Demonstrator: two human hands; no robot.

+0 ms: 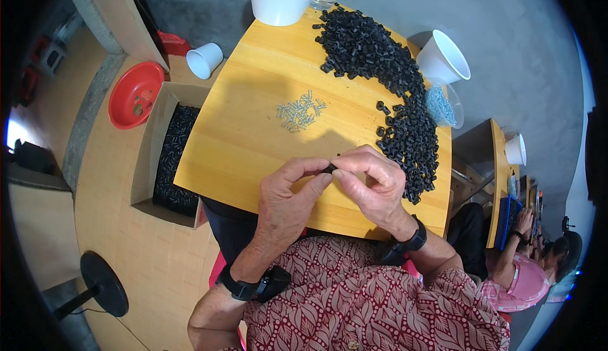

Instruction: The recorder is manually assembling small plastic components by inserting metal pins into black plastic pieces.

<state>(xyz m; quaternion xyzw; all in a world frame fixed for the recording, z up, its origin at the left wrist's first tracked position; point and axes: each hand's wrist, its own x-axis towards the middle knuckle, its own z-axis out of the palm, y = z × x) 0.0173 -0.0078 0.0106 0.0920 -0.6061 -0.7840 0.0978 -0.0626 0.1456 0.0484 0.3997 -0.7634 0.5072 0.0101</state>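
Above the near part of the yellow table (253,91), my two hands meet fingertip to fingertip. My left hand (288,189) pinches a small black plastic piece (330,168) between thumb and index finger. From the other side, my right hand (373,177) has its thumb and index finger closed on the same piece. The fingers cover most of it, so its exact shape is hidden. Beyond my hands lies a small heap of silvery metal springs (300,112). A large pile of small black plastic parts (367,47) curves along the far and right side of the table.
A white tub (282,3) stands at the far edge, white cup (443,56) and clear cup of blue bits (441,105) at the right. Left on the floor are a carton (147,155) of black parts and a red basin (120,107). Another person (519,275) sits far right.
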